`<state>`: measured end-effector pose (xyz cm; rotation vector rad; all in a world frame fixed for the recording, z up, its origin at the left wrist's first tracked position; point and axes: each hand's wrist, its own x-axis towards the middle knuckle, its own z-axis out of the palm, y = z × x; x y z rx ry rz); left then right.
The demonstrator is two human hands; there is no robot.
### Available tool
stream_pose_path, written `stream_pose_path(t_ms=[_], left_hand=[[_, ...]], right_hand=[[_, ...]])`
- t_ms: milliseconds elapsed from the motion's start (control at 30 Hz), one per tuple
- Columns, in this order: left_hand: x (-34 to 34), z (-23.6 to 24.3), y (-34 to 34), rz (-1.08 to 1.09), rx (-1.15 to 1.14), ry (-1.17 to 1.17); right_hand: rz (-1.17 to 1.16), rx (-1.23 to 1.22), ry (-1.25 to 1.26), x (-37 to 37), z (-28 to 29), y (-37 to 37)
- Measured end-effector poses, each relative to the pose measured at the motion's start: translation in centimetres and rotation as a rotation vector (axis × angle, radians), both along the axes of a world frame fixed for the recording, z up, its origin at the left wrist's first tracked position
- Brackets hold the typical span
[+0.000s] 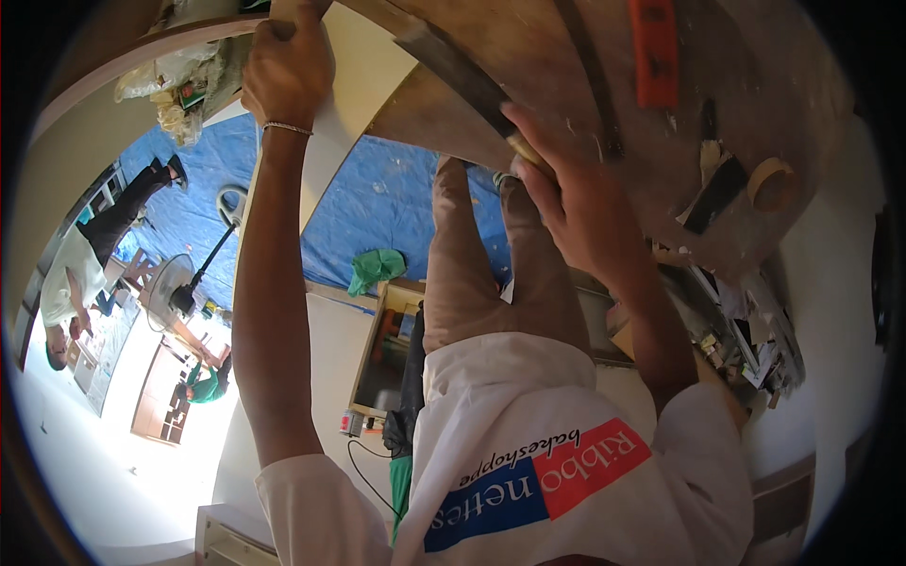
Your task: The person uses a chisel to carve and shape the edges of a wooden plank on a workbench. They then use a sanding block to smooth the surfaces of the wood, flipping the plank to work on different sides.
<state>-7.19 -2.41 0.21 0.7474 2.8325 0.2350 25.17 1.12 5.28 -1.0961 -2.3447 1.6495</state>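
Note:
At the top left, my left hand [288,71] is raised, its fingers closed round the edge of a pale wooden board [363,71]. A wooden-handled file [458,80] with a long, flat, dark blade is in my right hand [576,193]. Its blade slants up and left from my fingers, over the brown worktable [528,33], and its tip ends near the board's edge. Whether the blade touches the board I cannot tell. The fingertips of my left hand are partly cut off at the top of the view.
On the worktable lie a red tool [654,52], a tape roll [771,184] and a dark flat blade [714,193]. Blue tarp [344,217] covers the floor, with a green bag [376,269] on it. At left are a standing fan [175,288] and another person [80,274].

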Motion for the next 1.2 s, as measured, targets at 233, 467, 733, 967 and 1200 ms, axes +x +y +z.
stream_pose_path(t_ms=[233, 467, 733, 967, 1200], left_hand=[[0.8, 1.1, 0.7, 0.060, 0.007, -0.029], [0.4, 0.5, 0.6, 0.047, 0.012, -0.018], [0.4, 0.3, 0.2, 0.044, 0.028, -0.006], [0.8, 1.1, 0.9, 0.076, 0.012, -0.050], [1.1, 1.1, 0.7, 0.079, 0.027, -0.046]], right_hand=[[-0.040, 0.020, 0.023, 0.2, 0.2, -0.5], [0.050, -0.019, -0.004, -3.9, -0.3, 2.6], [0.038, 0.035, 0.036, -5.1, 0.0, 2.7], [0.003, -0.146, -0.026, -4.2, 1.8, 2.5], [0.047, -0.047, -0.008, -4.9, 1.2, 2.7]])
